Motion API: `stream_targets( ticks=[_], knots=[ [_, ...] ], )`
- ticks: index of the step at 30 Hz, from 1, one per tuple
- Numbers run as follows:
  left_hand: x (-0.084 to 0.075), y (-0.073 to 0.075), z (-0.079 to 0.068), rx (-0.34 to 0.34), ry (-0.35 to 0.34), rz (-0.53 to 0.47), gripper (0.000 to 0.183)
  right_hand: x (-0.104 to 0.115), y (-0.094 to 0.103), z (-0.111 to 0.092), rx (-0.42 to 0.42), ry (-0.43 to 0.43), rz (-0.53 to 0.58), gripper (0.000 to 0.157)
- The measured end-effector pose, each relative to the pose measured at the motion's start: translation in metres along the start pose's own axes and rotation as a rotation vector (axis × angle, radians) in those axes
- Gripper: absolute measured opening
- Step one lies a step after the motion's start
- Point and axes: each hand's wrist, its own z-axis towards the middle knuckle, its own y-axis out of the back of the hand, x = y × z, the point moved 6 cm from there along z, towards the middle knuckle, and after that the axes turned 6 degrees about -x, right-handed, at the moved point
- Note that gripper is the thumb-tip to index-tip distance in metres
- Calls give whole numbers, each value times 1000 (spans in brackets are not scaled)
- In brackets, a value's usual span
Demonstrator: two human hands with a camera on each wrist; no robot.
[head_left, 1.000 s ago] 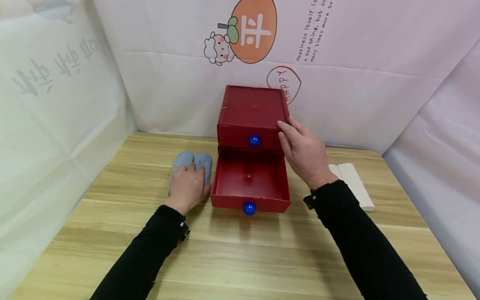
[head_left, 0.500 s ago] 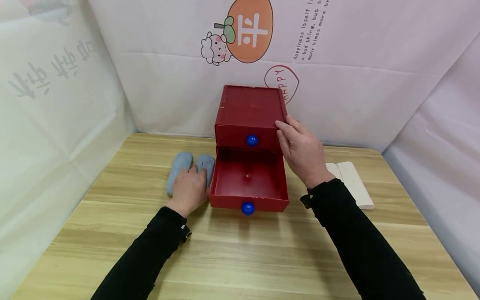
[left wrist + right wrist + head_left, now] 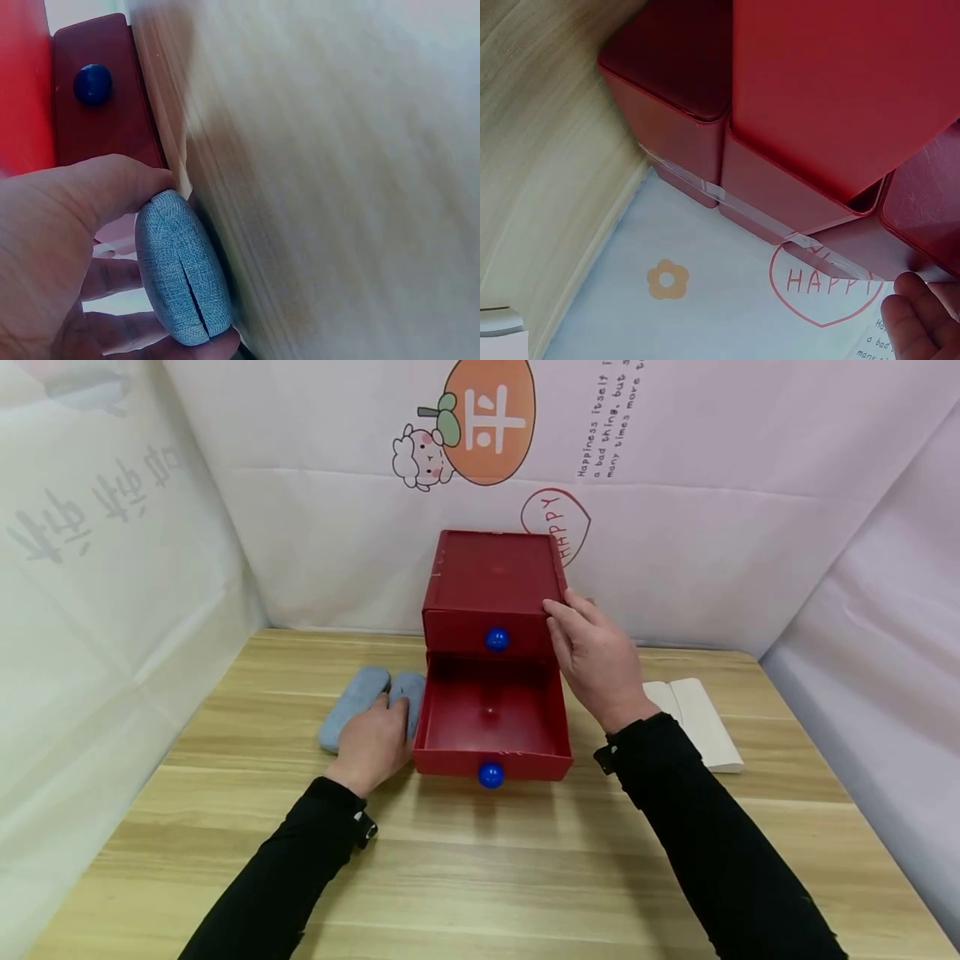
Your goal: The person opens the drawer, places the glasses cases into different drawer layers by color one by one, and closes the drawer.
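Note:
My left hand (image 3: pixel 372 745) grips a grey-blue fabric glasses case (image 3: pixel 184 262); the thumb lies on one side and fingers on the other, with the case's slit end facing the wrist camera. A second such glasses case (image 3: pixel 352 706) lies just left of it, angled away. Close on the right stands a red drawer cabinet (image 3: pixel 498 572), its middle drawer (image 3: pixel 491 727) pulled out and bare inside. My right hand (image 3: pixel 600 664) rests at the cabinet's upper right front corner, fairly straight fingers (image 3: pixel 911 315) touching its side.
Below the pulled-out drawer is a closed bottom drawer (image 3: pixel 101 124) with a blue knob. A flat white folded item (image 3: pixel 701 727) lies to the right on the wooden table (image 3: pixel 480 877). White printed cloth (image 3: pixel 322 527) hangs behind and at both sides.
The left hand's fingers have come off the left glasses case and closed on the right one. The left case has turned and shifted away. The right hand stays on the cabinet.

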Motion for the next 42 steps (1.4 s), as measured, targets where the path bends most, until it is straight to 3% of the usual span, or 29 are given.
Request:
stream_targets(
  ticks=[7, 14, 20, 34, 42],
  knots=[
    [3, 1, -3, 91, 45, -54, 74, 0, 0, 0, -24, 17, 4, 40],
    [14, 3, -6, 240, 183, -221, 88, 0, 0, 0, -20, 20, -5, 40],
    [28, 8, -13, 263, 244, -318, 84, 1, 0, 1, -20, 26, 0, 40],
    [44, 76, -27, 211, 253, -382, 86, 0, 0, 1, -22, 25, -8, 39],
    [37, 113, -29, 221, 267, -506, 79, -2, 0, 1, -13, 16, -12, 39]
  ],
)
